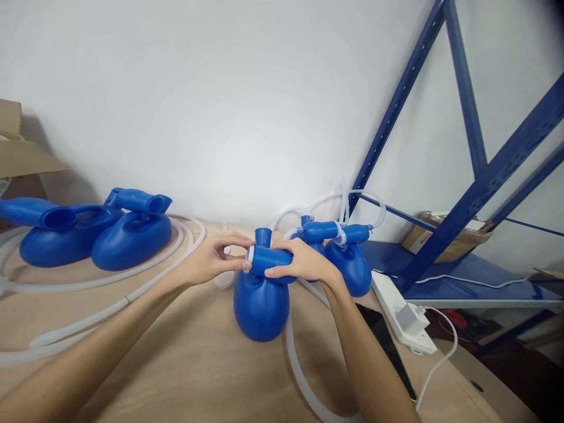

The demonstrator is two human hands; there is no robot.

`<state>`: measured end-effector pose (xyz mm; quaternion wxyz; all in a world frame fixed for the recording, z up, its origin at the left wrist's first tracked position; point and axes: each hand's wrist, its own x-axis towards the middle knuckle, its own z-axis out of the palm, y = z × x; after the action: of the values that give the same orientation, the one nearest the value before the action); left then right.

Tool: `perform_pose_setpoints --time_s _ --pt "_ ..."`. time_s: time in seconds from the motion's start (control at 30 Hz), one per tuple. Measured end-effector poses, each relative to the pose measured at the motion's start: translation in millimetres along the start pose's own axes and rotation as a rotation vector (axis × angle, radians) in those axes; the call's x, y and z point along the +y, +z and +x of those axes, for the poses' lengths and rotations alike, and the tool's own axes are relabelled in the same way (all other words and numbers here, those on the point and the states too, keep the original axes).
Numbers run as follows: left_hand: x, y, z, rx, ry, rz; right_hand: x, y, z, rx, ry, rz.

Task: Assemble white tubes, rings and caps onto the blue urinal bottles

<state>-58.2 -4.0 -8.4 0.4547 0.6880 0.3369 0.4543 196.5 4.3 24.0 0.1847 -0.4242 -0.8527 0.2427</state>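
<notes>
A rounded blue plastic urinal bottle (pixel 261 308) stands on the table in front of me. A blue tubular neck piece (pixel 269 259) lies across its top, with a white ring (pixel 251 256) at its left end. My left hand (pixel 222 255) pinches that ringed end between thumb and fingers. From the right, my right hand (pixel 302 261) wraps round the neck piece, hiding its right part. Behind it rises a flared blue spout (pixel 263 237). A small whitish round piece (pixel 224 279) rests on the table below my left hand, partly hidden.
More blue bottles (pixel 131 241) stand at left amid coiled clear hoses (pixel 101 317). At right are further blue bottles (pixel 352 267), a white power strip (pixel 403 314), a dark tablet (pixel 384 343) and blue metal shelving (pixel 462 194). A cardboard box (pixel 26 158) sits far left.
</notes>
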Motion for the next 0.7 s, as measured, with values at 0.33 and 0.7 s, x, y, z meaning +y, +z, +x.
perform_pose_setpoints --time_s 0.33,0.7 --pt "-2.9 13.7 -9.8 0.005 0.266 0.403 2.4 -3.4 0.5 -0.025 -0.079 0.047" --pt "-13.4 -33.7 11.0 -0.11 -0.113 0.668 -15.2 -7.2 -8.8 -0.115 -0.04 -0.054"
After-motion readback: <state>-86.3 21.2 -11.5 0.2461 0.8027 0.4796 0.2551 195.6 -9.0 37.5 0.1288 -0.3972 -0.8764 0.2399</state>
